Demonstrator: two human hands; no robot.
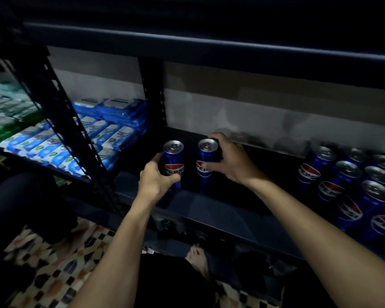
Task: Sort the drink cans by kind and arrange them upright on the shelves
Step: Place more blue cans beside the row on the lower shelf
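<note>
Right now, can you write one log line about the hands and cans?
left hand: grips left blue Pepsi can, upright | right hand: grips right blue Pepsi can, upright | place: dark metal shelf

Looks like a shop's stock corner: dark slotted steel racks (152,90) carry rows of cans (347,174) (all one brand) and stacked blue packs (122,110) in bulk, above a patterned floor (53,274).

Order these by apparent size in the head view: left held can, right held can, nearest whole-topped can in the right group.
Largest: nearest group can, though perhaps only because it is closer to the camera.
Next: left held can and right held can look alike, so I do not rank them.
</note>
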